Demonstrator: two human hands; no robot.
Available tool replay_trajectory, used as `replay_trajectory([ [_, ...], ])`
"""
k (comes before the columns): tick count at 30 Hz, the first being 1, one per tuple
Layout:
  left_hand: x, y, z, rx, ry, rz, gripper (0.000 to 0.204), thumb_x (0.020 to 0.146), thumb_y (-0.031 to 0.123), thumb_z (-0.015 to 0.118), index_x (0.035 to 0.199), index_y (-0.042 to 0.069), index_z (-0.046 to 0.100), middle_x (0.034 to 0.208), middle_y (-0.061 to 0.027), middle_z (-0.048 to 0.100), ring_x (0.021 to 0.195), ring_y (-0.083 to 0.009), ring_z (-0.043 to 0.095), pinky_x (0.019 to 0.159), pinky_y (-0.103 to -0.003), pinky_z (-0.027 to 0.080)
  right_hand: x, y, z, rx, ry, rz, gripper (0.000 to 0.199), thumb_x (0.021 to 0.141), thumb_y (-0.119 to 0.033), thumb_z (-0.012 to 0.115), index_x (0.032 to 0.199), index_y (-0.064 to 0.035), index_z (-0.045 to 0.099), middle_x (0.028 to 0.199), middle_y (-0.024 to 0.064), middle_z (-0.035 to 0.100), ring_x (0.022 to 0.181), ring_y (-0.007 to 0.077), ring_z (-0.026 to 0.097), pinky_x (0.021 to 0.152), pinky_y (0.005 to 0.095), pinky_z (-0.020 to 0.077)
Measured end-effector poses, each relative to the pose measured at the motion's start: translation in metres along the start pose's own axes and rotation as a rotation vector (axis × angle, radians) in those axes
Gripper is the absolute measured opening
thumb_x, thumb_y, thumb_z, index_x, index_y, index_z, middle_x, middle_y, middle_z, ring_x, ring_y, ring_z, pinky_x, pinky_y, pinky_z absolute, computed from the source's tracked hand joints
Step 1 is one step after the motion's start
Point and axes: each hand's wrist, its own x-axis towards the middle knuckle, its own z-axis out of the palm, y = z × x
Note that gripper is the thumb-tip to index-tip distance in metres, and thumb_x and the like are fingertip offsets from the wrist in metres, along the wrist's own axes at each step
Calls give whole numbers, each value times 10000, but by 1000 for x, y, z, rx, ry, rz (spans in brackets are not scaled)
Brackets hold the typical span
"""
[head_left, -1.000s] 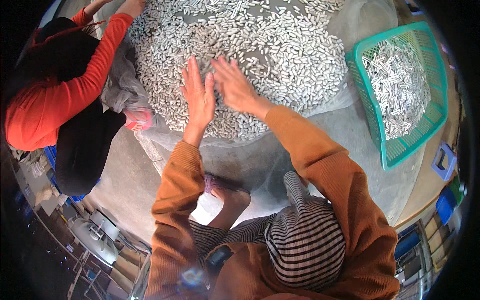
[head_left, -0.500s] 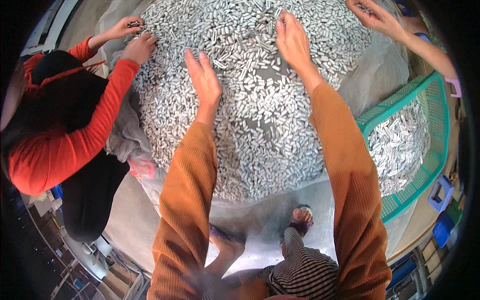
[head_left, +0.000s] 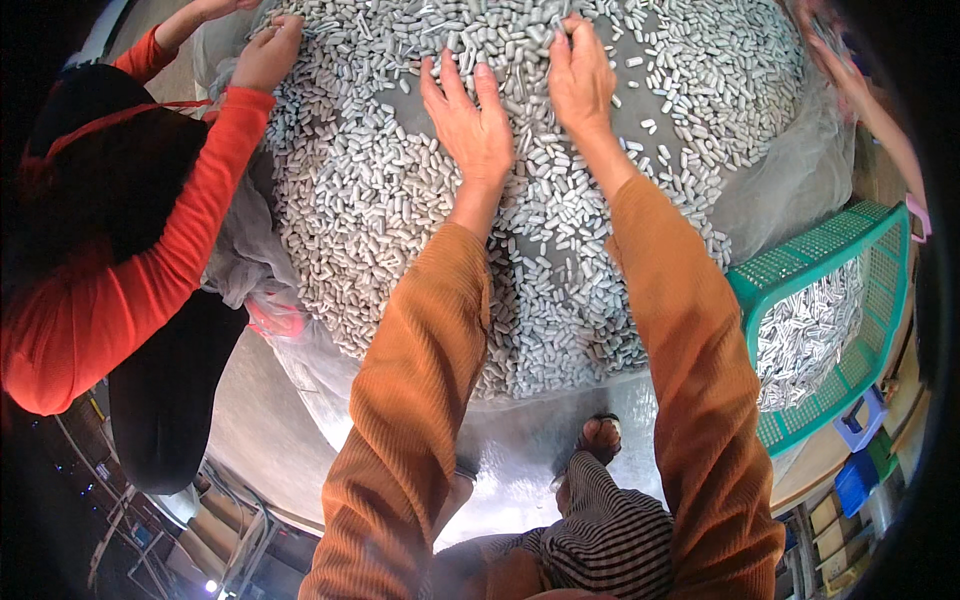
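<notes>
A wide heap of small pale-grey oblong pieces lies spread before me; their exact kind is hard to tell. My left hand rests on the heap, palm down, its fingers apart and holding nothing I can see. Just right of it, my right hand is over the far part of the heap, fingers curled and the thumb near the index finger. Whatever may be between those fingertips is too small to make out. A few long, slim pieces lie between my hands.
A green plastic basket to my right holds slim silver pieces. On the left sits a person in a red sleeve, hands at the heap's edge. Another person's arm reaches in at far right. Translucent sheeting edges the heap.
My left hand has moved right, closer to my right hand, and its fingers have spread over the pieces. More dark surface shows near my right hand. Both co-workers' hands have shifted.
</notes>
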Motion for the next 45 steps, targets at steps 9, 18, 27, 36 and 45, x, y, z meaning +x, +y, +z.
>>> replay_trajectory([
  [9,-43,6,-25,-924,28,-506,425,923,307,480,1192,-20,507,1103,-107,592,977,-216,551,890,-327,411,-74,-59,-22,835,-111,725,249,889,-168,507,1102,-40,532,914,92,621,893,198,577,786,332,450],
  [18,-98,35,-179,-1253,-254,-555,558,917,285,427,1411,65,291,1326,-145,466,1156,-312,502,971,-421,422,-83,-113,-170,1123,-569,788,120,913,-166,480,915,-62,539,1075,70,636,878,131,597,854,314,473],
  [27,-91,39,-238,-384,-542,-305,338,876,122,526,1204,71,590,1260,-109,553,1144,-199,521,1004,-301,356,-76,-90,-214,397,-746,348,183,894,-225,560,896,-45,590,983,25,637,906,85,503,865,255,345],
  [36,-56,3,-123,397,-524,363,306,746,154,632,1044,209,683,1304,-99,504,1183,-354,446,965,-437,402,-74,-37,-182,195,-651,287,266,815,-214,630,1003,-26,632,786,71,638,738,181,586,684,311,457],
  [45,-4,-7,-103,193,-626,71,192,769,240,678,906,106,695,927,-77,680,856,-252,635,766,-363,507,-45,-35,-93,-305,-753,32,241,846,-192,543,995,-3,551,869,193,610,801,426,565,720,477,456],
])
